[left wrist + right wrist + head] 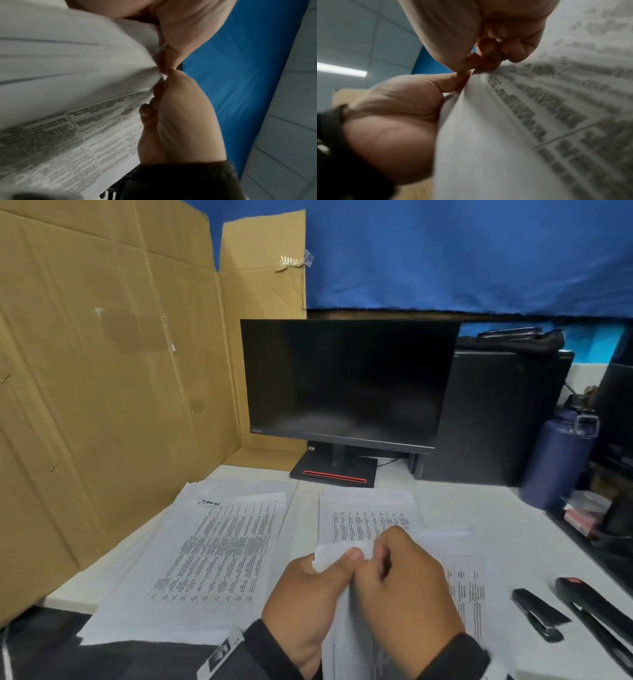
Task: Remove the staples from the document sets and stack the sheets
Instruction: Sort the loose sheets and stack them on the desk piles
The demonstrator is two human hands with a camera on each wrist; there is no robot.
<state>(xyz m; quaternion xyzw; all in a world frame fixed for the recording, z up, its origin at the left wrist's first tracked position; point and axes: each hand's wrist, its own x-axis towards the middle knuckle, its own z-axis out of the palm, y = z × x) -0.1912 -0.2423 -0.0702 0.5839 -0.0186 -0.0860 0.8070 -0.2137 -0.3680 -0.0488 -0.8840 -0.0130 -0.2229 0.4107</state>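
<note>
A document set (346, 628) is held raised above the white desk (513, 508), close to the body, with both hands meeting at its upper corner. That corner is pinched by the left hand (308, 594), the thumb lying flat across the paper's top edge, while the right hand (404, 587) is curled against the same corner with its thumb and forefinger pressed together on the paper; in the wrist views the fingertips of the two hands are seen touching at the corner. The staple itself cannot be made out, so it cannot be told whether it is still seated, half lifted or already out. It is judged that the staple of this set is being worked loose by hand, since the black staple remover (539, 613) and the stapler (596, 611) lie untouched on the desk to the right, well apart from the hands. To the left, a broad stack of printed sheets (212, 549) is laid out, its edges fanned unevenly, and this is taken to be the pile of freed sheets. Further papers (366, 515) lie just beyond the hands and more printed sheets (469, 583) are spread under the right hand; whether these are stapled sets is not shown. The task is therefore judged to be part done: some sheets appear stacked, one set is in hand, and the remaining papers and a final squaring of the stack are left.
</note>
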